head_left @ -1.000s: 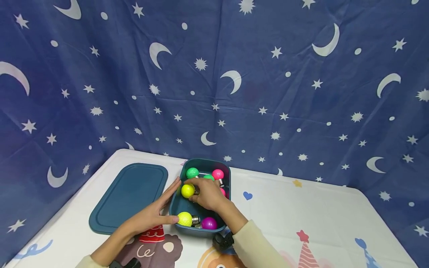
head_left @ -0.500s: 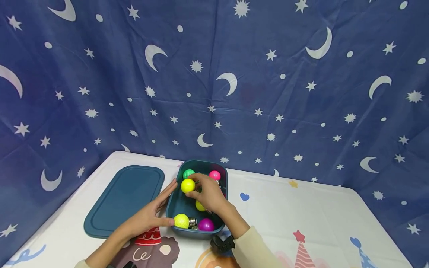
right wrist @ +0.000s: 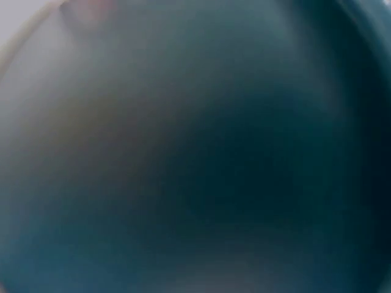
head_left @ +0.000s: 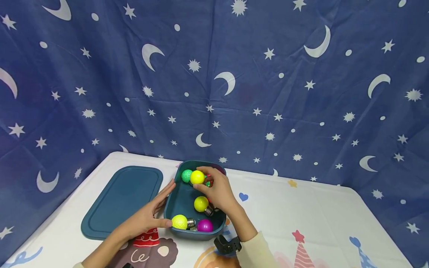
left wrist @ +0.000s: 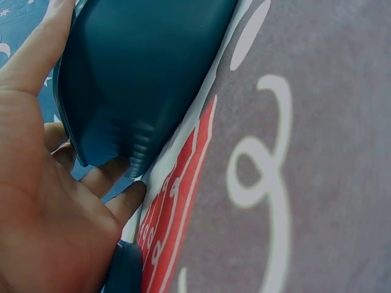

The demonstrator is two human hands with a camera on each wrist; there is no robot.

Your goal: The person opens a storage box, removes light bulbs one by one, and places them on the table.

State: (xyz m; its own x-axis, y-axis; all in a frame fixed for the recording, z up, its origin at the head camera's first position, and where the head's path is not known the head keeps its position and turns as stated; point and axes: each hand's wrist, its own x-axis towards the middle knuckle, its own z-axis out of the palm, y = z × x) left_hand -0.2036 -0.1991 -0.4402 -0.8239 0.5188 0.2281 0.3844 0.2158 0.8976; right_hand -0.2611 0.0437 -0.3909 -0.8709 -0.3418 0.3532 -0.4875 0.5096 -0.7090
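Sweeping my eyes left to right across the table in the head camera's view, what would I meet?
Blue lid, left hand, held yellow bulb, right hand, blue heart print, yellow star print.

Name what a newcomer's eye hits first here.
A navy backdrop with white moons and stars fills most of the head view. Below it, a bright yellow bulb, held in the person's right grip, pops toward the far end of the dark box, with a purple bulb at its near end. A dark lid lies left of the box.
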